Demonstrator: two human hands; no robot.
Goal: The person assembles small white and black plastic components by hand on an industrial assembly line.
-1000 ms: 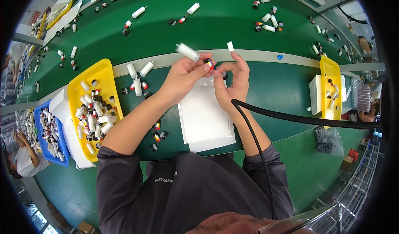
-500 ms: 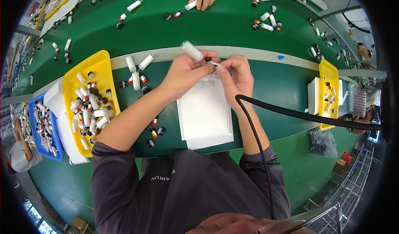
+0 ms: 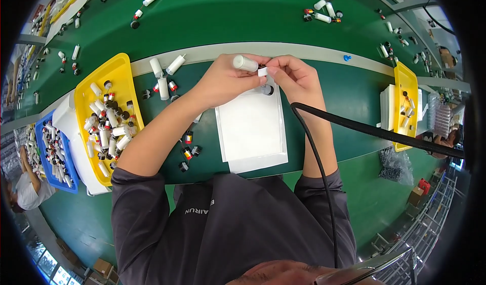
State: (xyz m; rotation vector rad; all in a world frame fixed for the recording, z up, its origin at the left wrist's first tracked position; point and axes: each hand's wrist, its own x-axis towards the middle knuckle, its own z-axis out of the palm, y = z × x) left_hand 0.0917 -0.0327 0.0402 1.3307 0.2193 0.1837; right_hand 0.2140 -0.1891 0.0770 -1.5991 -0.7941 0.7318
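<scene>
Both my hands meet above the top edge of a stack of white sheets point(image 3: 253, 128). In my left hand point(image 3: 228, 82) is a white cylinder point(image 3: 245, 63) with a rounded end, tilted up to the left. Its lower parts are partly hidden by the fingers. A small white square piece point(image 3: 262, 72), label-like, sits between the hands, and the fingers of my right hand point(image 3: 298, 80) pinch at its edge. Just below the fingers shows a dark round cap point(image 3: 268, 89) with a clear part beside it.
On the left stand a yellow tray point(image 3: 132, 82) and a blue tray point(image 3: 73, 181), both filled with white cylinders and dark caps. More loose parts point(image 3: 163, 88) lie by my left forearm. A black cable point(image 3: 364, 130) crosses over my right forearm. Another yellow tray point(image 3: 399, 95) stands right.
The white cylinder has turned more level, and the small white piece now shows flat between my hands. Another person's hand and the part it held at the far belt are gone from view.
</scene>
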